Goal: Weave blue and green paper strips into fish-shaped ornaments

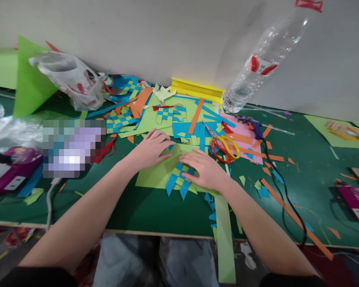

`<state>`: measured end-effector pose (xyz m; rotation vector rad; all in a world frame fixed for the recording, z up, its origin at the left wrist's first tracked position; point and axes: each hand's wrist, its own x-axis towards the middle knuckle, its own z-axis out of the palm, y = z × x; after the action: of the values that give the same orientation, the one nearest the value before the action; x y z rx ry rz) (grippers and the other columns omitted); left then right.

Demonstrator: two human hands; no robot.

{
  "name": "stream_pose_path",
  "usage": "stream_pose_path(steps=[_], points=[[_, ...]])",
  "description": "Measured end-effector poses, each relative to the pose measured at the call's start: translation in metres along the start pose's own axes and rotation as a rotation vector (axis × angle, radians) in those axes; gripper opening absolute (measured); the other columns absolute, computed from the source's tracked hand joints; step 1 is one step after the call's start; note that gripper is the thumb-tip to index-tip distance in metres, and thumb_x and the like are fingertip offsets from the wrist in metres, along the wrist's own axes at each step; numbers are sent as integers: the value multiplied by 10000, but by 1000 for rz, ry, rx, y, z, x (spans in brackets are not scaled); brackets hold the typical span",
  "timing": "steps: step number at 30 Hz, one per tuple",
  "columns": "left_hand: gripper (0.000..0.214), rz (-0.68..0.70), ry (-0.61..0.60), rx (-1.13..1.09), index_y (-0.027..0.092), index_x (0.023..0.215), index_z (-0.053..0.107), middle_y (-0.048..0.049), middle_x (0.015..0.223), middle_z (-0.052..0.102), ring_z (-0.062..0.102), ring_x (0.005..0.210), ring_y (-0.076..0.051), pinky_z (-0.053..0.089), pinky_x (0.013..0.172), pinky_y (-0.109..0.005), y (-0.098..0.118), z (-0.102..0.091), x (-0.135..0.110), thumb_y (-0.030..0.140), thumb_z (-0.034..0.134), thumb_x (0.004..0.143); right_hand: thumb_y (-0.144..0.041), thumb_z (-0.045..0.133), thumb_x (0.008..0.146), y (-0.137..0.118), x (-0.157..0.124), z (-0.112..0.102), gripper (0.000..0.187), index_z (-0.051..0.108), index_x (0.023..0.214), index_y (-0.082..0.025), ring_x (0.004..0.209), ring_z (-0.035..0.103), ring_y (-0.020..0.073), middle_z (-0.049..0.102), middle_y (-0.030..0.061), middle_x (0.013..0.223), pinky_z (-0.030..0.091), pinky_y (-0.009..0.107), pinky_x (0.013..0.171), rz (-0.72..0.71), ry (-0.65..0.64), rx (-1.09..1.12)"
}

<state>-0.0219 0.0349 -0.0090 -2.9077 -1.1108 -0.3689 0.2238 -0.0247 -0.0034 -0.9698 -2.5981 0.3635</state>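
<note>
A blue and light-green woven paper piece (179,178) with pointed strip ends lies on a light-green paper sheet (146,178) at the front of the table. My right hand (205,169) rests over its right side, fingers stretched out and hiding part of the weave. My left hand (154,149) is above the sheet's upper left, fingers apart, fingertips beside a small blue paper tip. Neither hand visibly grips anything. Scissors (224,147) with red and yellow handles lie beyond my right hand. Several finished-looking woven pieces (167,114) lie farther back among paper scraps.
A clear plastic bottle (251,75) stands at the back right near a yellow tray-like strip (197,89). A lit phone (74,149) with a cable lies at left. A black cord (275,179) and a long green strip (225,239) hang over the table's front edge.
</note>
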Motion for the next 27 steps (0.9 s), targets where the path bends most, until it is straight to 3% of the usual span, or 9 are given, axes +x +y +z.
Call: stream_pose_path(steps=[6,10,13,18,21,24,27], points=[[432,51,-31,-81,206,1283,577,-80,1288,592,425,1274,-264,295,1117,-463,2,0,1,456,493,941,-411,549,917,0,-1,-3,406,586,1259,-194,1245,548,212,623,96,1309,225,502,1185,-28,-18,46],[423,38,-51,-99,193,1272,586,-81,1281,595,430,1264,-265,310,1108,-452,2,-1,1,427,536,923,-449,554,916,-2,0,-5,332,666,1137,-227,1276,515,208,639,66,1292,182,511,1186,-157,-1,31],[413,34,-54,-113,208,1263,596,-77,1277,600,432,1269,-265,311,1110,-453,2,-2,2,433,529,923,-532,579,882,-2,-1,-5,388,685,1123,-247,1293,495,217,644,56,1285,182,527,1176,-218,-40,0],[405,36,-55,-129,226,1267,595,-77,1283,597,426,1282,-266,323,1104,-448,2,-2,2,435,495,935,-566,539,890,-3,0,-4,472,648,1204,-231,1326,458,219,598,66,1349,194,521,1173,-192,-62,-38],[393,36,-57,-120,217,1264,592,-77,1291,588,424,1281,-268,327,1103,-437,2,-2,2,409,508,932,-535,520,914,-1,0,-7,484,596,1280,-228,1332,446,210,552,71,1401,235,489,1165,-133,-7,-5],[396,29,-55,-112,206,1260,592,-84,1294,579,423,1276,-266,332,1100,-439,3,-2,2,411,506,933,-476,531,928,2,0,-9,377,651,1193,-237,1204,540,196,644,53,1278,336,442,1103,-72,99,28],[415,19,-60,-107,204,1269,585,-95,1301,567,423,1278,-268,338,1096,-449,3,-1,1,435,494,937,-455,529,932,2,-1,-8,305,704,1055,-239,1119,580,199,717,31,1138,339,448,1082,-107,113,14]])
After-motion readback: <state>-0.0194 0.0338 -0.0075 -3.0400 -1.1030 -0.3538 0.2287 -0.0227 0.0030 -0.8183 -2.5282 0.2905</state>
